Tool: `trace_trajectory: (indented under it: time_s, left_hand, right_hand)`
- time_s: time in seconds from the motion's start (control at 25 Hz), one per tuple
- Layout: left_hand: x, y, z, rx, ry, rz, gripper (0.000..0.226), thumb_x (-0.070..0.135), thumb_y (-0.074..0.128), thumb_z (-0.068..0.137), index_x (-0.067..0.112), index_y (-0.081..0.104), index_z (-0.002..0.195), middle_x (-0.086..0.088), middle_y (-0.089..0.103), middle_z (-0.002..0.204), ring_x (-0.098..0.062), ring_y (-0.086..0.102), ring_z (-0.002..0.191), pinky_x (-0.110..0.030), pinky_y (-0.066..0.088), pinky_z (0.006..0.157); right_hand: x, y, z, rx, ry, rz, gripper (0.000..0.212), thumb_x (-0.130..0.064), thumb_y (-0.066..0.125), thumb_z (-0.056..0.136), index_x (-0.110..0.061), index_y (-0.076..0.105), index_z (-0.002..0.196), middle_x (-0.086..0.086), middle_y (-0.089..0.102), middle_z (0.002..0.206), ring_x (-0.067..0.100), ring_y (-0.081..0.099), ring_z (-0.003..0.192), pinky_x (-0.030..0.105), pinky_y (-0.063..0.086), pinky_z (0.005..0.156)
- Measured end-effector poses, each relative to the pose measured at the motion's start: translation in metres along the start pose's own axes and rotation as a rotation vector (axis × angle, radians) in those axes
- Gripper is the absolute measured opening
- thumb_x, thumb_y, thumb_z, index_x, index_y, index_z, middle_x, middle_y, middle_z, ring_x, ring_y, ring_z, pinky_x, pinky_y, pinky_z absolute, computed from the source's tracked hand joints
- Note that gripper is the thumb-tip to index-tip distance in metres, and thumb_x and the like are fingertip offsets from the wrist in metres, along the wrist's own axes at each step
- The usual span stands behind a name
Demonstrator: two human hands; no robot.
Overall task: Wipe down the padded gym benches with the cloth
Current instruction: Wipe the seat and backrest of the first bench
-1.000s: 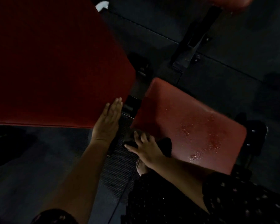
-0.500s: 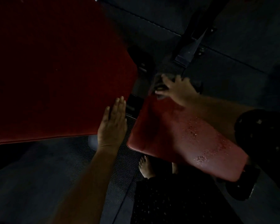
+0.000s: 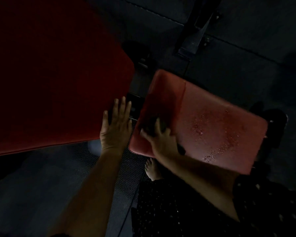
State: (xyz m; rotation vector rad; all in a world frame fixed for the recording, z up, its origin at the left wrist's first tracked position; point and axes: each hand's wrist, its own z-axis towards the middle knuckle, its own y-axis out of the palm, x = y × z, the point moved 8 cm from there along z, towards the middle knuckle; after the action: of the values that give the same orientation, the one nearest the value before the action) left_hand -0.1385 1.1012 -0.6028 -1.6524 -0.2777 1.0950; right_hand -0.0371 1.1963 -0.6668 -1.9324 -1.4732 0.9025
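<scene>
Small pad: the little red bench pad (image 3: 220,115) sits in the middle right of the frame. Its long way runs from the left toward the lower right.
Cloth: the dark cloth (image 3: 149,124) lies on the left end of the small pad.
Right hand: the right hand (image 3: 161,141) is on top of the cloth. Its fingers look spread flat and push the cloth down.
Left hand: the left hand (image 3: 115,127) rests flat, fingers straight, on the corner of the big dark red pad (image 3: 58,82) at the left.
Wet spots: the drops (image 3: 212,136) lie to the right of the cloth.
Next wipe: probably to the right, along the pad. The right hand is nearer.
</scene>
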Motion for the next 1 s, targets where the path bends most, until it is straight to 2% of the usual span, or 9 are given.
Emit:
trace_trajectory:
  time_s: [0.08,0.16,0.2,0.28,0.4,0.52,0.6,0.88,1.0]
  left_hand:
    - [0.019,0.011,0.004,-0.007,0.117,-0.216,0.061,0.042,0.014,0.101,0.021,0.004,0.157,-0.007,-0.017,0.164,-0.026,-0.02,0.149,-0.05,-0.019,0.116]
    - [0.052,0.028,0.003,-0.047,0.275,-0.386,0.061,0.043,0.016,0.099,0.023,0.005,0.156,-0.004,-0.005,0.165,-0.022,-0.017,0.15,-0.048,-0.016,0.119]
    - [0.064,0.035,0.004,-0.09,0.272,-0.456,0.06,0.043,0.016,0.099,0.025,0.005,0.155,-0.002,0.001,0.165,-0.022,-0.012,0.151,-0.048,-0.012,0.119]
    - [0.073,0.049,0.008,-0.244,0.109,-0.65,0.059,0.044,0.015,0.1,0.026,0.008,0.156,0.0,0.006,0.164,-0.019,-0.002,0.151,-0.045,-0.005,0.119]
    - [0.084,0.073,0.001,-0.422,-0.05,-0.809,0.063,0.048,0.005,0.098,0.024,0.002,0.155,0.004,0.001,0.163,-0.014,-0.005,0.149,-0.042,-0.002,0.12]
    - [0.106,0.081,-0.016,-0.368,-0.001,-0.758,0.065,0.051,0.011,0.1,0.021,-0.002,0.156,-0.004,-0.003,0.163,-0.018,-0.001,0.15,-0.042,0.011,0.121]
    - [0.11,0.085,-0.023,-0.317,-0.068,-0.779,0.064,0.049,0.019,0.1,0.021,0.006,0.156,-0.004,0.001,0.163,-0.018,0.004,0.149,-0.039,0.018,0.117]
    - [0.11,0.091,-0.028,-0.372,-0.103,-0.893,0.063,0.047,0.02,0.098,0.026,0.01,0.156,0.003,-0.001,0.163,-0.016,0.002,0.151,-0.044,0.03,0.111]
    - [0.112,0.095,-0.027,-0.384,-0.106,-0.9,0.062,0.047,0.022,0.098,0.027,0.012,0.157,-0.001,0.005,0.165,-0.02,0.006,0.151,-0.048,0.034,0.11]
  right_hand:
    - [-0.028,0.046,-0.039,-0.082,-0.198,-0.183,0.068,-0.035,0.062,0.088,-0.048,0.028,0.145,0.019,0.004,0.158,0.049,0.044,0.111,0.049,0.05,0.07]
    - [-0.02,0.067,-0.055,-0.169,-0.38,-0.348,0.057,-0.041,0.055,0.089,-0.043,0.038,0.144,0.017,0.015,0.158,0.051,0.049,0.108,0.052,0.052,0.065]
    - [-0.01,0.064,-0.055,-0.141,-0.487,-0.453,0.054,-0.036,0.046,0.092,-0.041,0.037,0.145,0.016,0.013,0.159,0.052,0.049,0.111,0.053,0.053,0.069]
    - [0.019,0.046,-0.045,-0.078,-0.624,-0.553,0.061,-0.027,0.042,0.095,-0.044,0.021,0.15,0.015,0.0,0.161,0.052,0.042,0.121,0.052,0.052,0.079]
    - [0.091,-0.016,0.004,0.096,-0.377,-0.543,0.061,-0.035,0.039,0.098,-0.055,0.009,0.146,0.017,0.007,0.16,0.045,0.039,0.122,0.05,0.049,0.084]
    - [0.14,-0.066,0.048,0.206,-0.302,-0.564,0.062,-0.028,0.041,0.099,-0.057,0.014,0.146,0.015,0.008,0.16,0.044,0.047,0.112,0.047,0.051,0.074]
    - [0.161,-0.091,0.073,0.212,-0.169,-0.48,0.06,-0.029,0.04,0.1,-0.058,0.014,0.145,0.013,0.004,0.161,0.046,0.043,0.115,0.051,0.05,0.08]
    - [0.189,-0.089,0.081,0.192,0.392,0.132,0.072,-0.021,0.049,0.094,-0.051,0.014,0.15,0.014,0.004,0.16,0.045,0.037,0.124,0.047,0.044,0.09]
    - [0.167,-0.072,0.053,0.245,0.433,0.118,0.066,-0.022,0.045,0.096,-0.049,0.017,0.15,0.015,0.002,0.16,0.042,0.04,0.12,0.045,0.046,0.086]
